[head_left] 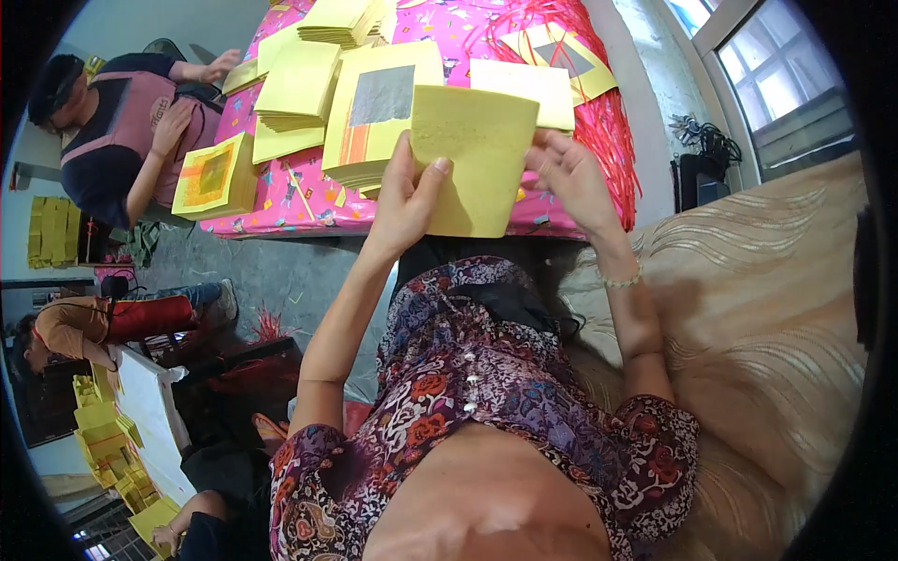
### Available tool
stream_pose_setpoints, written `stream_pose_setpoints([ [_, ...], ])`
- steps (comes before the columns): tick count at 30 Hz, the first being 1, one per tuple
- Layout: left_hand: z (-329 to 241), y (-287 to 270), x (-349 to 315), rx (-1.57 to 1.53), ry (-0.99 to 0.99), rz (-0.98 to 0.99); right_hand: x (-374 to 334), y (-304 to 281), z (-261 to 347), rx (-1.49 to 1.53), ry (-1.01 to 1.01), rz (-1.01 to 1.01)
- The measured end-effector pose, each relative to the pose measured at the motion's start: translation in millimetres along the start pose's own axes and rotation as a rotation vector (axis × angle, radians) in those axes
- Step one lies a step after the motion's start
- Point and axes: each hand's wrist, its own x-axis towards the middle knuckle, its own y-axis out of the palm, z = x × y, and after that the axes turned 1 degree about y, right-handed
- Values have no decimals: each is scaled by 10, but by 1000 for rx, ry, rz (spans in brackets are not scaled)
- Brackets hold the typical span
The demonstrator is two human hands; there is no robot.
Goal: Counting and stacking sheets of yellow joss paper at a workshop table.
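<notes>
A yellow sheet of paper, or a thin stack of it, is held up over the near edge of the table. My left hand grips its left side, with the thumb lying on the front face. At the right edge, the curled fingers of my right hand pinch the paper. Just behind it lies a thick stack of yellow paper whose top sheet carries a silver square and an orange band. A pale sheet and another silver-marked yellow sheet lie at the far right.
Red plastic strings hang over the right end of the pink-covered table. More yellow stacks stand to the left, near a person in a pink apron. Other people work around a white table. A beige patterned cover lies at my right.
</notes>
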Motion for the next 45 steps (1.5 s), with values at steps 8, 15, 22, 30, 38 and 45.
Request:
stream_pose_setpoints([
  [8, 3, 11, -59, 130, -67, 130, 92, -205, -71, -100, -146, -81],
  [15, 120, -250, 280, 435, -153, 280, 148, -380, 113, -190, -59, 17],
  [22, -308, -118, 1519, 585, -252, 715, 468, -649, 96, -159, -59, -143],
  [30, 453, -106, 2504, 780, -200, 632, 701, -733, -346, -220, 0, -361],
  [38, 763, 84, 2545, 883, -295, 576, 768, -820, -469, -387, 120, -442],
  [45, 978, 92, 2421, 971, -309, 565, 748, -792, -595, -549, 171, -478],
])
